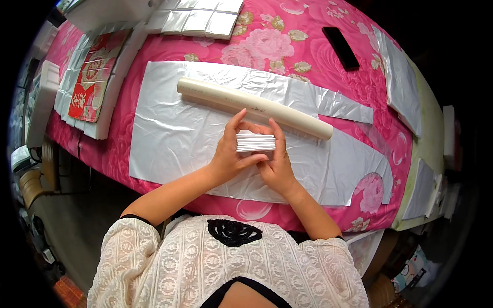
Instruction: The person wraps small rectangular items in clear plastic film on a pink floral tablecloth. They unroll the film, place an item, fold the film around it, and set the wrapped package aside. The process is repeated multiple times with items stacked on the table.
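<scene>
Between my hands is a compact stack of thin white folded layers, its edges facing up. My left hand grips its left side and my right hand its right side, thumbs meeting at the near edge. What the layers are made of is hard to tell. Just beyond my fingers lies a long cream plastic pipe, slanting from upper left to lower right. Under it spreads a flat, wrinkled white plastic carrier bag, its handle loops pointing right.
A pink flowered cloth covers the table. Rows of silvery-white packets lie at the back; a red printed packet tops a stack at left. A black phone rests at back right, near a flat pile of white plastic.
</scene>
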Demonstrator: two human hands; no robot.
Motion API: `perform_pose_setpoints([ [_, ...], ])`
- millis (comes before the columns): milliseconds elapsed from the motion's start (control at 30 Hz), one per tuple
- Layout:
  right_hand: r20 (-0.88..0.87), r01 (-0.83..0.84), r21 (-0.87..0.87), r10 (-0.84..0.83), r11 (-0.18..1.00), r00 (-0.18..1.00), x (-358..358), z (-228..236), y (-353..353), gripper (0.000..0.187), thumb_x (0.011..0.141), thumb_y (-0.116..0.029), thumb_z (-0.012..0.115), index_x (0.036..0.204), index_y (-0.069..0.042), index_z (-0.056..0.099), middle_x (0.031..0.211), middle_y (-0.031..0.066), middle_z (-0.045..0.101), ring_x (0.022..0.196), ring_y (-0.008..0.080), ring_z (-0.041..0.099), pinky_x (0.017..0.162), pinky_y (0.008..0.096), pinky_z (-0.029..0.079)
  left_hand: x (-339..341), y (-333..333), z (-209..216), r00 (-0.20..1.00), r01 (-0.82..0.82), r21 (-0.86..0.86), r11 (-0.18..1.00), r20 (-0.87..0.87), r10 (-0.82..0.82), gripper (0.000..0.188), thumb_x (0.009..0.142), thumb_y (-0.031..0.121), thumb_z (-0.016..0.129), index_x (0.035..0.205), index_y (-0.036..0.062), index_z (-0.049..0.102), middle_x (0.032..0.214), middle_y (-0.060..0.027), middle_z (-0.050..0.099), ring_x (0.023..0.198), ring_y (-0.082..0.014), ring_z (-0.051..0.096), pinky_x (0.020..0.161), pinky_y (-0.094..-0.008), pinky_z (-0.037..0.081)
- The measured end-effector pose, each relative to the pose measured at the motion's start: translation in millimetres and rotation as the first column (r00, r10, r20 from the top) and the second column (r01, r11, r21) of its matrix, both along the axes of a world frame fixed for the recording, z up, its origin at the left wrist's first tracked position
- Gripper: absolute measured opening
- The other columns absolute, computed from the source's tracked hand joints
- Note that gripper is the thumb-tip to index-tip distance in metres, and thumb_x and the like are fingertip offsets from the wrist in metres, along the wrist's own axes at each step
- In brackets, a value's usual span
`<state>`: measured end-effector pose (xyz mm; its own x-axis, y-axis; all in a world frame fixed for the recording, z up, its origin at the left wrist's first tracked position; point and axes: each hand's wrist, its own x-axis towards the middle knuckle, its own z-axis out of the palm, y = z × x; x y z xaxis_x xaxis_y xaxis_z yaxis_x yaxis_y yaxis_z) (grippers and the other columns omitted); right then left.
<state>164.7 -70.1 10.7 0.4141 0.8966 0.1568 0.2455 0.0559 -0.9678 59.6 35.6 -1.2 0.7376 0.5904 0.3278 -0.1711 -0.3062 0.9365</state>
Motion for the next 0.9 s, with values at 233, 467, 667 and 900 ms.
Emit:
perform_pose_setpoints([
  [233, 0.368, -0.035, -0.063, 0.056, 0.997, 0.928, 17.4, 4.6, 4.4, 0.024, 0.075, -0.002, 0.063, 0.099, -0.003, 0.058, 0.099, 0.01, 0.058, 0.102, 0.0313, 0.049, 0.09, 0.0395, 0.037, -8.0, 5.6, 2.3, 0.995, -0.078, 0.155, 0.985, -0.045, 0.086, 0.102, 0.061, 0.026, 0.084, 0.137, 0.001, 0.021, 0.117, -0.0163, 0.047, 0.106, -0.0266, 0.05, 0.09, -0.0367, 0.042],
  [467, -0.268, -0.034, 0.034, 0.042, 0.999, 0.962, 113.0, 49.3, 124.4, 0.022, 0.088, -0.016, 0.062, 0.104, -0.002, 0.061, 0.096, 0.0024, 0.064, 0.085, 0.0084, 0.055, 0.079, 0.0251, 0.042, -32.3, 21.1, 5.8, 0.991, -0.117, 0.186, 0.975, -0.045, 0.128, 0.096, 0.064, 0.025, 0.081, 0.136, 0.0018, 0.022, 0.128, -0.0174, 0.04, 0.113, -0.0294, 0.045, 0.095, -0.0403, 0.039],
  [667, -0.233, 0.099, -0.312, -0.177, 0.945, 0.956, 205.0, 23.3, 268.5, 0.03, 0.082, -0.027, 0.067, 0.099, -0.003, 0.062, 0.085, 0.0036, 0.062, 0.069, 0.0111, 0.051, 0.062, 0.0255, 0.039, -41.8, 16.4, 2.7, 0.993, -0.018, 0.142, 0.99, -0.111, 0.034, 0.084, 0.065, 0.027, 0.081, 0.13, 0.0016, 0.035, 0.126, -0.0191, 0.041, 0.113, -0.0327, 0.046, 0.095, -0.0393, 0.04],
  [900, 0.094, 0.315, -0.509, -0.312, 0.801, 0.945, 231.1, -3.2, 332.2, 0.03, 0.078, -0.031, 0.071, 0.089, -0.004, 0.062, 0.08, 0.0051, 0.06, 0.065, 0.0136, 0.051, 0.056, 0.0287, 0.042, -45.4, 18.7, -0.5, 0.986, -0.008, 0.217, 0.976, -0.161, 0.044, 0.081, 0.064, 0.026, 0.081, 0.128, 0.0031, 0.039, 0.128, -0.0188, 0.041, 0.114, -0.0328, 0.044, 0.096, -0.0399, 0.039],
])
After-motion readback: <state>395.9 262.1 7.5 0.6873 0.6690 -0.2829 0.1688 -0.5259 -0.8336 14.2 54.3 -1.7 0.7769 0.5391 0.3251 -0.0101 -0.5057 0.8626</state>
